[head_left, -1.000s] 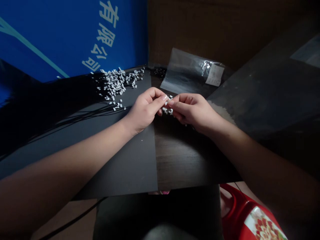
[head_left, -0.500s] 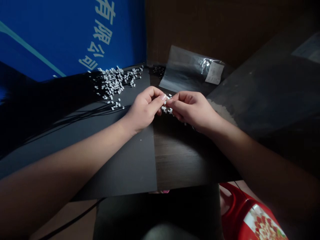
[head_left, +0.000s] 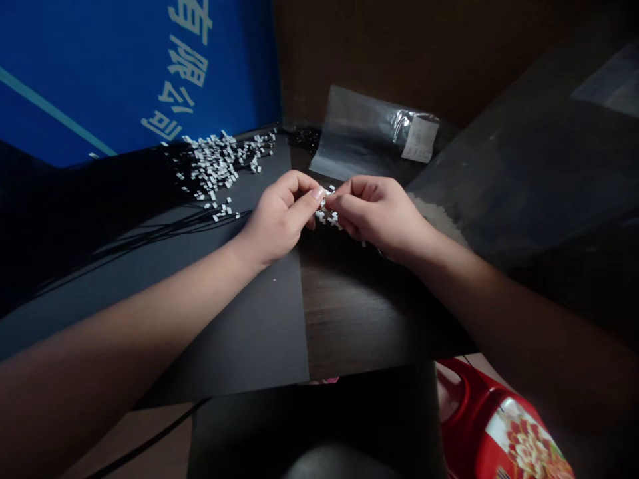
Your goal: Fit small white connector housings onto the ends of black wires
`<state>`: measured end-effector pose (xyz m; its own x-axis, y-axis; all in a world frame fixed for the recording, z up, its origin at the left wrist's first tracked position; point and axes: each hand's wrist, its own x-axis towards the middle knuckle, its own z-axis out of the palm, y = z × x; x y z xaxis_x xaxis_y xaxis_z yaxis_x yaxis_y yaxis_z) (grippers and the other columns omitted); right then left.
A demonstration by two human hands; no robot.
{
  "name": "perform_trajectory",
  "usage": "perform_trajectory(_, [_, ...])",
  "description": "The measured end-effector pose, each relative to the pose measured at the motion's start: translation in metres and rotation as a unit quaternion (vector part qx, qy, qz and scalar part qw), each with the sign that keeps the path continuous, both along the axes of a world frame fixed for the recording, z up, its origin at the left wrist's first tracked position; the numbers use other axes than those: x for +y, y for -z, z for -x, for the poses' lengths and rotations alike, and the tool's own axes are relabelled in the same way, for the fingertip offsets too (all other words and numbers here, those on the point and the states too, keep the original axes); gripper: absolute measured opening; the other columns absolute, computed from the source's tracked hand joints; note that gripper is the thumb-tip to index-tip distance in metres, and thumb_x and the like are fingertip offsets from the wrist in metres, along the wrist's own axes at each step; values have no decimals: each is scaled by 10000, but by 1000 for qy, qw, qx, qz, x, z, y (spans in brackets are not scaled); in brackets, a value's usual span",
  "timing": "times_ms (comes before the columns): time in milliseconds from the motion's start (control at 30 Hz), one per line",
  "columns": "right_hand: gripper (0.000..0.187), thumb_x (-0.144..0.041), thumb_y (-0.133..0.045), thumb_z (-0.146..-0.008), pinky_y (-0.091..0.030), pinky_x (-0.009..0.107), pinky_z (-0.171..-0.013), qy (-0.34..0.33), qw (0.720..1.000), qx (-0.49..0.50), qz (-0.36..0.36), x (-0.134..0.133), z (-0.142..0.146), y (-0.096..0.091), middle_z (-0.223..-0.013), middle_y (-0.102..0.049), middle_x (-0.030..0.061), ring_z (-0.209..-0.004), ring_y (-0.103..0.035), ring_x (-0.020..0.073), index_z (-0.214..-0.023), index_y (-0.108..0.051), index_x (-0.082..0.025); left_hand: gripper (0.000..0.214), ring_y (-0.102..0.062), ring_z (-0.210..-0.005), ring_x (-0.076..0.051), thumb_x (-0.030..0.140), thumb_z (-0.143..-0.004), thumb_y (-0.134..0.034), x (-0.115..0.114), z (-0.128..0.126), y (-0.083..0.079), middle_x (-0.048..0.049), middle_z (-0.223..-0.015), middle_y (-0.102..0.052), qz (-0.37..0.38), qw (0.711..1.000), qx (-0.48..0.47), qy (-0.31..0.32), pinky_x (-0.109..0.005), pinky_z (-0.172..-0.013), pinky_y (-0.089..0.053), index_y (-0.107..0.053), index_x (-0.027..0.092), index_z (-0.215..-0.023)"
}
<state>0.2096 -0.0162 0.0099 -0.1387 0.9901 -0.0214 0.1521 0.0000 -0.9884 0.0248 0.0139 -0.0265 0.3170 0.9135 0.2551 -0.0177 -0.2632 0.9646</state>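
Observation:
My left hand [head_left: 279,216] and my right hand [head_left: 372,213] meet at the middle of a dark table [head_left: 359,313]. Both are curled, their fingertips pinching small white pieces [head_left: 327,211] held between them. A few of these pieces show below the fingertips. A heap of many more small white pieces [head_left: 217,166] lies to the upper left of my left hand, on thin black strands [head_left: 164,226] that run across a black sheet [head_left: 239,332].
A clear plastic bag [head_left: 369,136] with a white label lies behind my hands. A blue board [head_left: 100,66] with white characters stands at the back left. A red container [head_left: 499,426] with a flower pattern sits at the lower right. A dark panel [head_left: 539,173] slopes on the right.
Everything has slid a little left and up in view as the camera shifted. My hands stay pinched together on the white pieces.

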Motion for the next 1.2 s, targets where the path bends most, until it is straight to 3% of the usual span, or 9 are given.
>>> perform_trajectory(400, [298,-130,-741,-969,-316,232,-449,22,1000,-15,0,0,1,-3,-506,-581,-45,-437,-435,67,-708,-613,-194,113,-623,-669,-131,206,-1008,-699,-1,0,1,1,-812,-666,4,1000,12,-9,-285,-644,-517,-630,212,-919])
perform_trajectory(667, [259,-65,-709,-936,-307,215,-430,34,998,-38,-38,-1,3,-3,-550,-595,-51,-448,-451,57,-725,-624,-189,126,-654,-676,-146,270,-996,-743,0,0,3,0,-801,-700,8,999,24,-21,-307,-667,-534,-668,209,-915])
perform_trajectory(1200, [230,-131,-711,-917,-330,276,-501,32,998,-40,-30,-3,2,-4,-607,-613,-28,-508,-462,98,-727,-612,-216,181,-658,-684,-150,317,-982,-772,-2,-1,-2,-2,-790,-704,9,999,36,-26,-302,-666,-548,-659,211,-888])
